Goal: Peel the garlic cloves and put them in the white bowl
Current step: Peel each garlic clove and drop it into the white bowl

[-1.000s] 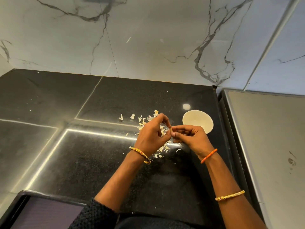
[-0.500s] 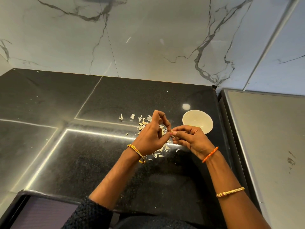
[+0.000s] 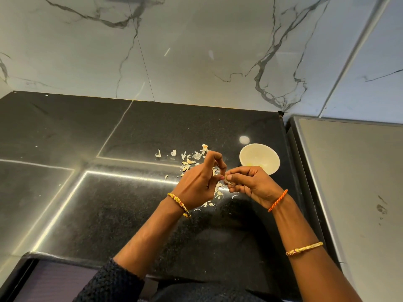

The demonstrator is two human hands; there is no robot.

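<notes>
- Pinching a small pale garlic clove [image 3: 228, 181] between thumb and fingers, the right hand [image 3: 253, 183] holds it above the black countertop [image 3: 109, 214], just in front of the white bowl.
- The left hand [image 3: 199, 182] meets it at the same spot, its thumb and fingertip closed on the clove or its skin; which of the two cannot be told. The other left fingers arch upward.
- The white bowl [image 3: 259, 158] stands on the counter just behind the right hand, with a few pale pieces lying in its bottom.
- Scraps of garlic peel [image 3: 192, 159] lie scattered on the counter under and behind the hands, trailing off to the left.
- A gold bangle [image 3: 179, 202] sits on the left wrist, an orange thread band [image 3: 278, 200] on the right wrist, and another gold bangle [image 3: 304, 249] further up the right forearm.
- A white marble wall [image 3: 196, 51] with grey veins rises behind the counter, and a grey metal surface [image 3: 353, 182] adjoins it on the right.
</notes>
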